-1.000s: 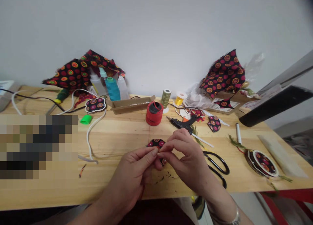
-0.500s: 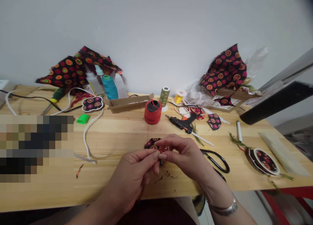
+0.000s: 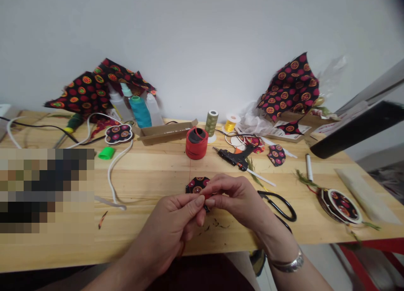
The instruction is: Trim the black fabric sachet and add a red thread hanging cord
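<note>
My left hand (image 3: 175, 225) and my right hand (image 3: 241, 202) meet fingertip to fingertip over the front of the table. Both are closed in a pinch on red thread (image 3: 207, 196), of which only a small bit shows between the fingers. A thin strand runs up the table to the red thread spool (image 3: 196, 144), and a short tail hangs below my left hand. Just behind my fingers lies a dark patterned fabric piece (image 3: 196, 184), partly covered by them. Black-handled scissors (image 3: 285, 204) rest right of my right wrist, their blades hidden.
Behind the spool stand a green thread cone (image 3: 211, 123) and a yellow spool (image 3: 230, 123). A black glue gun (image 3: 235, 157) lies right of centre. Decorated rounds (image 3: 344, 206) sit at the right, and a white cord (image 3: 111, 177) curves at the left. Pixelation covers the left front.
My hands keep their pinch in nearly the same place, with slightly more red showing between the fingers. The whole view has shifted very slightly.
</note>
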Tool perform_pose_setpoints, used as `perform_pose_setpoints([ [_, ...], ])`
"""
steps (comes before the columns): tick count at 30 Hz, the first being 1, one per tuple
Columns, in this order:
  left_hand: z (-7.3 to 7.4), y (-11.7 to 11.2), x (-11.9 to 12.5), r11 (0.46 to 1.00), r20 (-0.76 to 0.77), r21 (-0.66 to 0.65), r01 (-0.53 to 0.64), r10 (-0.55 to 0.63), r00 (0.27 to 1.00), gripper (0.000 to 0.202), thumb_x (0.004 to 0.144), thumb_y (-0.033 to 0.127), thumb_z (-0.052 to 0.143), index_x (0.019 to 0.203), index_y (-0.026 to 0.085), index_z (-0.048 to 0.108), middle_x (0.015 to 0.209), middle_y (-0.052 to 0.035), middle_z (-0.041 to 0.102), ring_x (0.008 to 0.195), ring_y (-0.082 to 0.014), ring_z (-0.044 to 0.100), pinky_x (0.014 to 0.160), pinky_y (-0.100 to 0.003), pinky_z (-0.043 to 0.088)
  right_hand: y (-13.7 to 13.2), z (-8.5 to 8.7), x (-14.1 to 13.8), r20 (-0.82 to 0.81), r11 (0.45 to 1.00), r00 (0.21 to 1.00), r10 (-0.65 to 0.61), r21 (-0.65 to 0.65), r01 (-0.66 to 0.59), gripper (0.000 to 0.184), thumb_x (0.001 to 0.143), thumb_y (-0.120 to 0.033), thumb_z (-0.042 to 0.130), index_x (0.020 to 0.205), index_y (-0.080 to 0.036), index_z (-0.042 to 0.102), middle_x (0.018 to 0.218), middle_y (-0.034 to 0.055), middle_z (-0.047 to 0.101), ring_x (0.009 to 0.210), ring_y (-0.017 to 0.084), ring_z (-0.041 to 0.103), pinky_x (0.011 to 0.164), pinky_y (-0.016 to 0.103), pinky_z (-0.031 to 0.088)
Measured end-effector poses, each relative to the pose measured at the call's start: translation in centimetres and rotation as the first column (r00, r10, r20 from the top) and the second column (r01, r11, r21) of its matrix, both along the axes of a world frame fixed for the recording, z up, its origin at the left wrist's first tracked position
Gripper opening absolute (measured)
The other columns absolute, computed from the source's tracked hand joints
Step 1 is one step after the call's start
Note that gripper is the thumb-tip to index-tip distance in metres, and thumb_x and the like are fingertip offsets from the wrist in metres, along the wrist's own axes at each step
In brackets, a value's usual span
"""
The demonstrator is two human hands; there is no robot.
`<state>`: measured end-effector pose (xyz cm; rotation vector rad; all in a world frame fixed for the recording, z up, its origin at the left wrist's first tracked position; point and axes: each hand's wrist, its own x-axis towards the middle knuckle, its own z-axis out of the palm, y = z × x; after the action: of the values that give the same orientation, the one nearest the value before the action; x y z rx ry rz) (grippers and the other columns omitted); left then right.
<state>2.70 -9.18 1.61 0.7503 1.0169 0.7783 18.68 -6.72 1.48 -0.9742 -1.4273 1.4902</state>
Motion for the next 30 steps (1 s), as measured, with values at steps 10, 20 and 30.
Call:
perform_pose_setpoints([
  [10,-0.21,0.04,-0.22,0.999,0.051,-0.037,0.027,-0.025,0.998,0.033,0.08,0.035,0.06,0.055,0.014,0.06,0.051,0.0045,0.044,0.041,-0.0045,0.022,0.039,-0.021,0.012,-0.16,-0.36,-0.06,0.082,0.993,0.994,-0.066,0.098,0.058,0.012,0.068,-0.012,0.072,0.074,-0.022,0.074,0.074,-0.0008,0.063,0.07,0.012,0.057,0.063,0.024,0.046],
  [20,-0.08,-0.02,-0.41,0.996,0.172,-0.085,-0.005,0.019,0.985,0.023,0.082,0.032,0.059,0.072,0.013,0.068,0.058,0.0016,0.052,0.043,-0.003,0.022,0.04,-0.016,0.017,-0.21,-0.27,-0.03,0.16,0.981,0.978,-0.134,0.157,0.109,0.007,0.074,-0.015,0.067,0.068,-0.02,0.069,0.076,0.0011,0.062,0.075,0.014,0.057,0.067,0.026,0.046],
  [30,-0.4,-0.03,-0.38,0.999,0.122,-0.051,0.0,0.006,0.993,0.024,0.08,0.029,0.062,0.064,0.012,0.066,0.059,0.0021,0.052,0.044,-0.0026,0.025,0.042,-0.017,0.015,-0.2,-0.16,0.27,0.18,0.981,0.969,-0.168,0.13,0.146,0.009,0.077,-0.019,0.063,0.069,-0.017,0.066,0.076,0.0014,0.059,0.068,0.013,0.056,0.062,0.025,0.047],
])
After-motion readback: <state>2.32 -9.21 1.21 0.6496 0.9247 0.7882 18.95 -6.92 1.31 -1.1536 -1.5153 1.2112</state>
